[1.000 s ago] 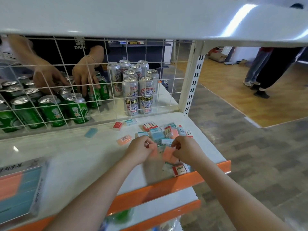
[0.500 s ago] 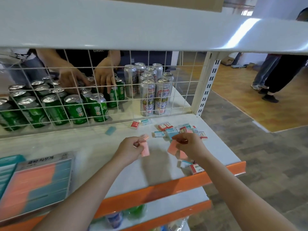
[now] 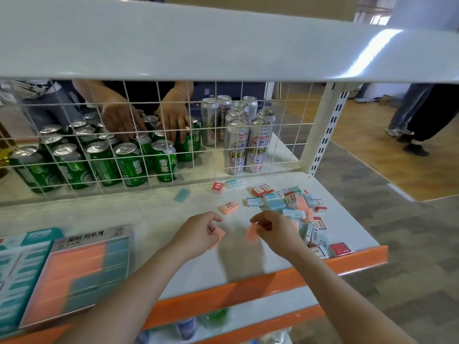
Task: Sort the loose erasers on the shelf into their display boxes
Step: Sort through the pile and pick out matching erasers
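We see the left hand (image 3: 198, 232) at frame centre, fingers curled, pinching an orange eraser (image 3: 218, 234) that sticks out on its right side. The right hand (image 3: 275, 232) sits just beside it to the right, fingers curled too, pinching a second orange eraser (image 3: 252, 230) that pokes out on its left. The two erasers are close but apart, both above the shelf (image 3: 173, 214), blurred.

One more loose orange eraser (image 3: 228, 207) lies flat just above the left hand. A blue eraser (image 3: 182, 195) lies alone further up and left. The loose eraser pile (image 3: 293, 202) spreads at right of centre, mixed blue, orange and red-labelled, running down behind the right hand towards the shelf's orange front edge (image 3: 273, 281).

At lower left we see the display box (image 3: 74, 276) holding rows of orange and blue erasers, well apart from both hands; a teal display box (image 3: 17, 264) touches its left side.

The shelf top is white. A wire grid (image 3: 173, 145) stands at its back; behind it green cans (image 3: 99, 160), silver cans (image 3: 236, 135), and another person's hands (image 3: 149, 120) on the green cans. A white upper shelf (image 3: 223, 40) crosses the top. At right, grey and wood floor (image 3: 397, 194), legs of people at upper right.
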The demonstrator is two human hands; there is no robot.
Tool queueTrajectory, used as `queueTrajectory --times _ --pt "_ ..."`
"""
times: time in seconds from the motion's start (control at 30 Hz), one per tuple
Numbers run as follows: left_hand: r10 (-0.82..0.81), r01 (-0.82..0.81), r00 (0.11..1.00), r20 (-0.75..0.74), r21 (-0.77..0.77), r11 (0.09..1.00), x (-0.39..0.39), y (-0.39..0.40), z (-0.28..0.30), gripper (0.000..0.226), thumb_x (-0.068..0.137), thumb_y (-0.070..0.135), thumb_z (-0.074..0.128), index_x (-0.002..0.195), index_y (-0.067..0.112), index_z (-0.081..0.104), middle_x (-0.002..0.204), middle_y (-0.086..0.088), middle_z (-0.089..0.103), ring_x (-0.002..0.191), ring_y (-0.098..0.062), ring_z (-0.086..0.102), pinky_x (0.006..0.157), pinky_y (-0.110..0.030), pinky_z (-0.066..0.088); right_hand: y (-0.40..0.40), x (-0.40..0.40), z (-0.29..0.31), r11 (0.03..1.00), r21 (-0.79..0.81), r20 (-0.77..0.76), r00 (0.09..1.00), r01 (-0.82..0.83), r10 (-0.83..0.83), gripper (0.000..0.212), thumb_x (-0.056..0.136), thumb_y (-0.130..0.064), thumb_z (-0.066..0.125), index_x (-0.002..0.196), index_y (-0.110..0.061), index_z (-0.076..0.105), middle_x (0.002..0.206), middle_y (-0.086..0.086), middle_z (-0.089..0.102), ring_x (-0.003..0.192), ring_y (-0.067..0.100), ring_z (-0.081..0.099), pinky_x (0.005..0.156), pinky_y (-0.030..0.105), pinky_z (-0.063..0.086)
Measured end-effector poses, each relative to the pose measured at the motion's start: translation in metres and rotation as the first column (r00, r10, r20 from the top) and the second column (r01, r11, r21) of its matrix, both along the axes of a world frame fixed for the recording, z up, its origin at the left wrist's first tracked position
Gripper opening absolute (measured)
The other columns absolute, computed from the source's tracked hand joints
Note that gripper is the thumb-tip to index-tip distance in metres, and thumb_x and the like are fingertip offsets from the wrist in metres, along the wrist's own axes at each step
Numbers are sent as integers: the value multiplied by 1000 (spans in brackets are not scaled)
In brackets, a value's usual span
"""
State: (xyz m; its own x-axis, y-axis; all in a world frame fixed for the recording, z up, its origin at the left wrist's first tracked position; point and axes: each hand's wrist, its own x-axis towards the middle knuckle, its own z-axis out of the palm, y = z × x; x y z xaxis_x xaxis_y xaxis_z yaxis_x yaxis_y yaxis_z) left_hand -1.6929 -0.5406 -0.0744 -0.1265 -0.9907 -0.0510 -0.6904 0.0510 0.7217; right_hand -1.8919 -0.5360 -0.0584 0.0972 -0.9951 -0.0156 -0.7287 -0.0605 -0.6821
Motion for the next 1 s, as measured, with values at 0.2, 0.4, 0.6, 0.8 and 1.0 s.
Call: queueTrajectory --times 0.2,0.4,0.6,0.8,1.0 --pt "-51 60 983 175 -44 997 -11 4 -8 34 88 21 52 121 23 54 99 5 62 91 -15 55 81 -28 44 5 -3 -6 999 -37 -22 999 32 -33 23 85 -6 55 106 -13 62 91 -2 59 80 12 53 70 21 39" --pt "-6 24 978 210 -81 996 1 14 -19 36 83 10 56 119 17 58 119 0 61 110 -18 55 89 -29 44 6 -13 -7 997 -24 -86 993 77 -79 18 82 -11 59 100 -11 62 85 -3 57 79 13 51 66 21 37" --pt "108 -92 986 130 -127 988 3 25 -20 18 81 10 59 97 19 63 99 2 66 92 -18 61 79 -32 48 11 -15 -11 999 20 -172 984 45 -41 15 83 -12 57 97 -10 63 84 -2 57 79 14 51 66 22 39" --pt "206 -213 955 -213 -7 977 1 30 -10 18 80 -3 64 93 9 66 81 0 60 69 -9 57 63 -8 44 14 -10 -10 999 -6 0 999 53 -53 15 86 -15 63 99 -12 68 89 -4 62 86 11 56 73 17 40" --pt "214 -214 843 -493 57 975 3 46 15 22 82 -11 59 93 6 66 75 2 63 62 -1 61 60 -5 45 25 3 18 1000 15 332 943 23 -26 20 86 -3 58 101 -13 68 81 -9 62 71 1 54 63 8 42"
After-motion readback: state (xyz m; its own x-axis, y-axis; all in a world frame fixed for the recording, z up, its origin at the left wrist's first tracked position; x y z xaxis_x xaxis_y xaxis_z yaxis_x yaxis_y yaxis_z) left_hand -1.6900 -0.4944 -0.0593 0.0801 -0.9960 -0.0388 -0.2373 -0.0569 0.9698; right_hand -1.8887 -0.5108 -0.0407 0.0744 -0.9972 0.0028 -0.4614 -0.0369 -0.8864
